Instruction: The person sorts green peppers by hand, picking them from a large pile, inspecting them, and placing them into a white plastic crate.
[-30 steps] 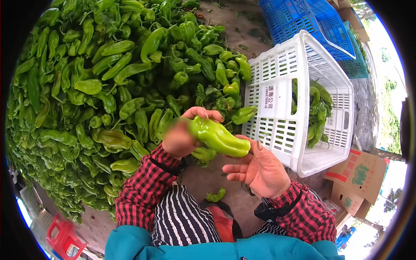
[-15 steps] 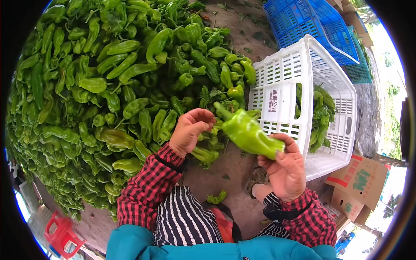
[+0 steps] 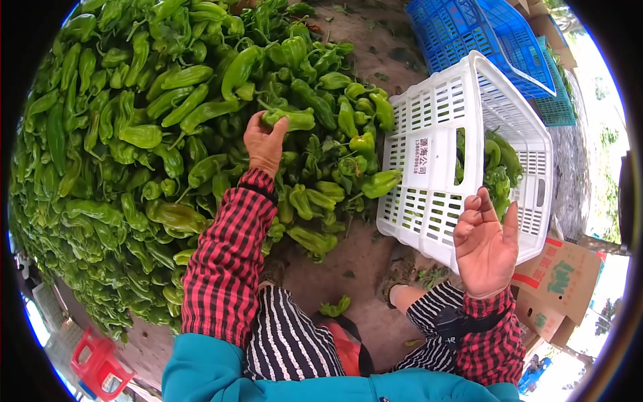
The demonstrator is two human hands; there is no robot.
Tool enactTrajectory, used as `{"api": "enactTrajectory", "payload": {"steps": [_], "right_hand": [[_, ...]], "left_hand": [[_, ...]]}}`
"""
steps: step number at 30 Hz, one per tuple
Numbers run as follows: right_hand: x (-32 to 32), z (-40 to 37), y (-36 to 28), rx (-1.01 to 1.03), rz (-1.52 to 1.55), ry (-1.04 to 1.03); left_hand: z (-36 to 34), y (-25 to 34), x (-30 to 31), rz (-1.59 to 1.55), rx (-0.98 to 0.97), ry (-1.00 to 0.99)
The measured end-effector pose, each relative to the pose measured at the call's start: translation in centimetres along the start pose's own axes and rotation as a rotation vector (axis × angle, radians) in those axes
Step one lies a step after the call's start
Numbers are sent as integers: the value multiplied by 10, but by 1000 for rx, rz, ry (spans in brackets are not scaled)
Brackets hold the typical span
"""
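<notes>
My left hand (image 3: pixel 265 142) reaches over the large pile of green peppers (image 3: pixel 144 137), its thumb and fingers closed on a green pepper (image 3: pixel 295 120). My right hand (image 3: pixel 487 249) is raised, palm up, in front of the white plastic crate (image 3: pixel 429 144); its fingers are apart and nothing is in it. The crate stands tilted with its opening to the right, and green peppers (image 3: pixel 499 167) lie inside, partly hidden by its wall.
A blue crate (image 3: pixel 455 37) and a teal crate (image 3: pixel 556 100) stand behind the white one. Cardboard boxes (image 3: pixel 559 278) are at the right. A red plastic stool (image 3: pixel 99 362) is at the lower left. One small pepper (image 3: pixel 335 306) lies on the ground near my legs.
The large pepper has left my right hand, which has moved right and opened by the crate. My left hand has moved up and left onto the pile and closed on another pepper.
</notes>
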State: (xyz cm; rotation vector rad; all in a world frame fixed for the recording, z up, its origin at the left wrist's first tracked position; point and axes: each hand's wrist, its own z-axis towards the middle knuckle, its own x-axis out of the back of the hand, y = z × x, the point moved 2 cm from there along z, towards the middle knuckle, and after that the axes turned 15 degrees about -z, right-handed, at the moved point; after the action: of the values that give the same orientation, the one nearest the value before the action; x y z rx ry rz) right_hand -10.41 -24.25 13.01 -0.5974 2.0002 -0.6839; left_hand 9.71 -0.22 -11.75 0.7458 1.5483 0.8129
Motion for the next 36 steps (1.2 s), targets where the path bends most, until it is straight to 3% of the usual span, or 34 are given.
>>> {"api": "enactTrajectory", "payload": {"steps": [1,3,8,9,13,15,17,19,21,23,24,26,27,30,31,33,34,36], "right_hand": [[-2,1,7,-51,-22,14],[-10,3,16,-94,-54,80],[-12,4,38,-223,-216,31],[-14,3,42,-243,-274,14],[-37,-6,57,-335,-480,89],[-27,-5,64,-382,-463,104],[-4,-3,65,-372,-461,160],[-2,-3,60,-343,-456,223],[-2,-3,52,-265,-516,182],[-8,-3,55,-231,-547,268],[-8,-5,58,-248,-521,181],[-6,-7,59,-310,-462,42],[-5,-6,58,-307,-462,44],[-4,-7,58,-408,-317,-78],[-10,-7,58,-405,-312,-78],[-26,-8,57,-447,-354,34],[-23,-8,58,-461,-351,18],[-13,-7,64,-433,-428,27]], "left_hand": [[-7,14,-3,5,-1,0],[-22,38,-9,-435,286,6],[-48,51,-28,-698,515,-150],[-56,54,-32,-697,508,-150],[-107,53,-64,-660,774,-422],[-130,56,-80,-361,769,-630],[-126,59,-83,-421,803,-717],[-90,50,-69,-9,561,-908],[-54,31,-51,582,119,-407],[-23,24,-33,1228,-380,-202],[-15,15,-24,1225,-381,-204],[-3,-3,-8,1453,-110,-316],[4,0,-8,1451,-111,-318],[10,20,-13,1073,262,-260],[6,21,-9,1077,259,-264],[-8,16,4,332,690,-159],[-18,24,1,330,692,-157],[-44,36,-9,-123,935,-154]]}}
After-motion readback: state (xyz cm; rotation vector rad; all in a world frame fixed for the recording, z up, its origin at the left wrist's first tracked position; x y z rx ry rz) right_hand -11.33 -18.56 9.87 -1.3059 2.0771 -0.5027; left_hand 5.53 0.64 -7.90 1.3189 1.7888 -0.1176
